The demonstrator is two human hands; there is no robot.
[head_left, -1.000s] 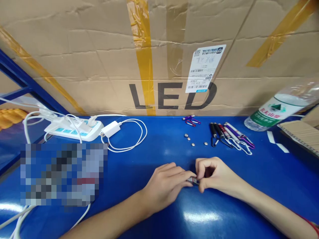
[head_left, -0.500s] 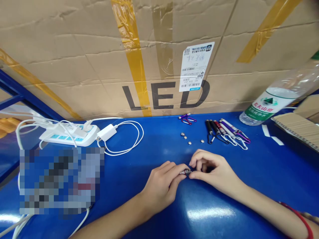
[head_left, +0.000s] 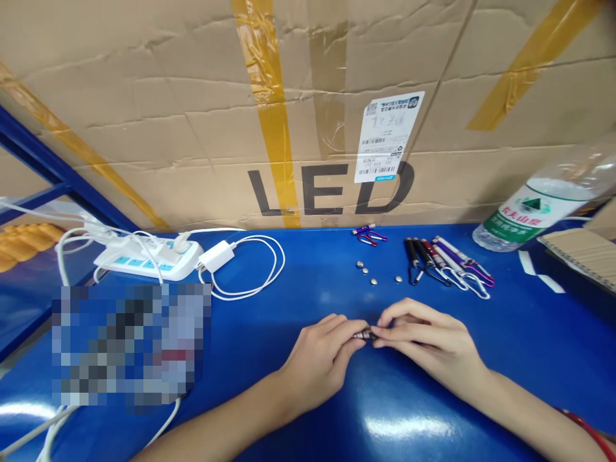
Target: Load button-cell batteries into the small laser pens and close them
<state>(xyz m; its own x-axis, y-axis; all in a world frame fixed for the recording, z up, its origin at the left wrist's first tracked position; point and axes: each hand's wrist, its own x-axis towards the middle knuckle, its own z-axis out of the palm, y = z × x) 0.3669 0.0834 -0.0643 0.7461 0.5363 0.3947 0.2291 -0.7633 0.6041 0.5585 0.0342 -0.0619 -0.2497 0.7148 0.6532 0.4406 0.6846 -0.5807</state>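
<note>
My left hand [head_left: 320, 359] is closed around a small dark-and-silver cylindrical piece [head_left: 364, 335], most of it hidden by the fingers. From the right, the thumb and fingers of my right hand [head_left: 428, 340] pinch the piece's dark end. Behind the hands lie several small round silver button cells [head_left: 373, 282]. Farther back is a purple keychain penlight [head_left: 363, 229] with red and purple clips beside it. To the right, several black, red, silver and purple keychain penlights [head_left: 433, 256] rest in a row with their carabiner clips.
A white power strip [head_left: 149, 260] with plugs and a white adapter [head_left: 216, 256] with coiled cable are at left. A clear water bottle [head_left: 524, 215] leans at right beside an open cardboard box [head_left: 577, 250]. A big carton [head_left: 202, 115] backs the blue table [head_left: 289, 301].
My right hand's fingers have come together onto the dark end of the piece, where they were more spread before. The view has shifted slightly left.
</note>
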